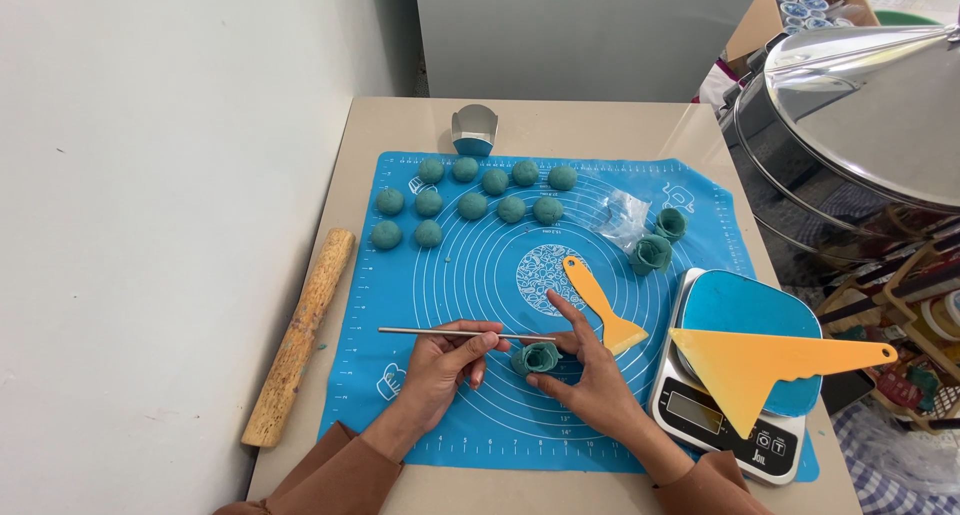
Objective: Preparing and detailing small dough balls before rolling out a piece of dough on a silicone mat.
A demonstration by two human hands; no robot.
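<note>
Now L hand w/ rod, R hand on dough rose.

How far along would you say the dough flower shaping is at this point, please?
Two finished teal dough roses sit at the right of the blue mat. A third rose is being shaped: the right hand cups it while the left hand holds a thin metal rod to it. About twelve plain dough balls wait unshaped at the top of the mat.
</note>
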